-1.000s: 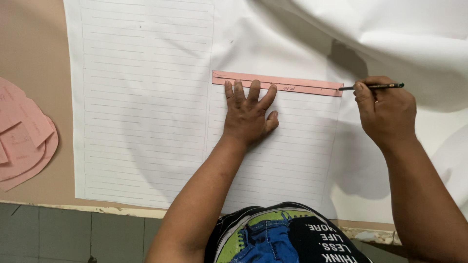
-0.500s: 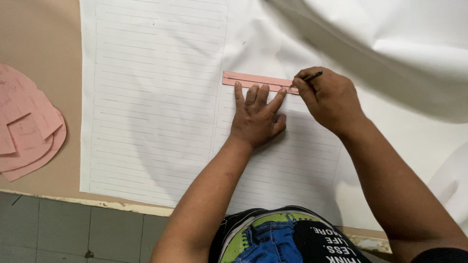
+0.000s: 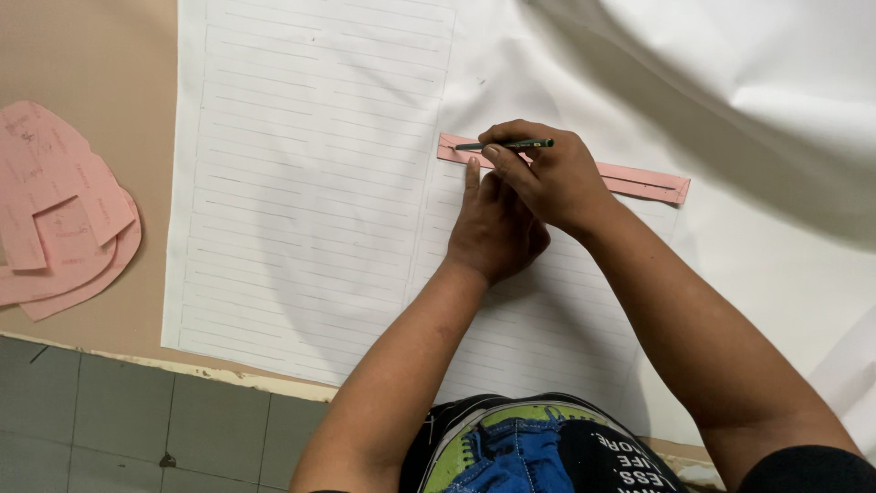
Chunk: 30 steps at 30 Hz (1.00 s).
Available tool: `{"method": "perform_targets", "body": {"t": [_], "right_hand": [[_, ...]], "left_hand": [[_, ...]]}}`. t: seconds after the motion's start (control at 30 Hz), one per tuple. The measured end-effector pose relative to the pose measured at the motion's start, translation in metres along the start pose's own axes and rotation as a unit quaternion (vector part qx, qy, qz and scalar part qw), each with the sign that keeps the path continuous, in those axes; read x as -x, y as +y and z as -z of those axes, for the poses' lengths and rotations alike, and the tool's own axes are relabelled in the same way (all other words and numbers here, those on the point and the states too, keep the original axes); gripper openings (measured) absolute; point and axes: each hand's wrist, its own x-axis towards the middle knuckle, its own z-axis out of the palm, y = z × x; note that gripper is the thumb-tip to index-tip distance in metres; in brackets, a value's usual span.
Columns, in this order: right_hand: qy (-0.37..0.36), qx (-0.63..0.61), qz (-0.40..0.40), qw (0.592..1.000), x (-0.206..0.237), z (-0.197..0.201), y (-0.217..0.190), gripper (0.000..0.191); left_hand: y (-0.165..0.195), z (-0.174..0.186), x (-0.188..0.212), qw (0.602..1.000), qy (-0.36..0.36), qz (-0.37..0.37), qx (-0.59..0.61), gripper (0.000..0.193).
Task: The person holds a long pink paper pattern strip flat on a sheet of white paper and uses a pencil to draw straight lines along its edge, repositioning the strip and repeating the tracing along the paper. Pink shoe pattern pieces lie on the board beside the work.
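A white ruled sheet covered the table. Pink cutouts lay at its left edge. Left hand pressed flat on the pink strip mid-sheet; right hand gripped a pen over the strip's left end.

Pink strip, dark pen, white ruled sheet, tan table.

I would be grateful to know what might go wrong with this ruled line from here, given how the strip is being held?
1. The left hand presses the pink strip only near its left end; the long free end could pivot, skewing the line.
2. The right hand crosses over the left, hiding the pen tip, so the stroke may stray.
3. The loose fold of white sheet above could slide onto the work.
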Motion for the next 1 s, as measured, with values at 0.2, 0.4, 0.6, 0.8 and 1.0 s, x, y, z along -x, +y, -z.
{"method": "perform_targets", "body": {"t": [0.2,0.4,0.6,0.8,1.0], "right_hand": [[0.004,0.115,0.066,0.991,-0.002,0.002,0.013,0.015],[0.082,0.229,0.073,0.967,0.034,0.03,0.049,0.009],[0.144,0.134,0.057,0.979,0.069,0.037,0.087,0.01],[0.241,-0.034,-0.092,0.965,0.16,0.065,0.12,0.017],[0.224,0.24,-0.273,0.904,0.312,0.084,0.146,0.048]], "left_hand": [[-0.007,-0.006,-0.002,1.0,0.001,-0.015,-0.02,0.065],[-0.003,-0.006,0.005,0.998,0.056,-0.034,-0.016,0.055],[0.015,-0.005,0.007,0.997,0.068,-0.036,-0.033,0.057],[0.054,0.001,0.015,0.997,0.066,-0.025,-0.014,0.057],[0.119,0.017,0.046,0.998,0.052,-0.023,-0.012,0.057]]}}
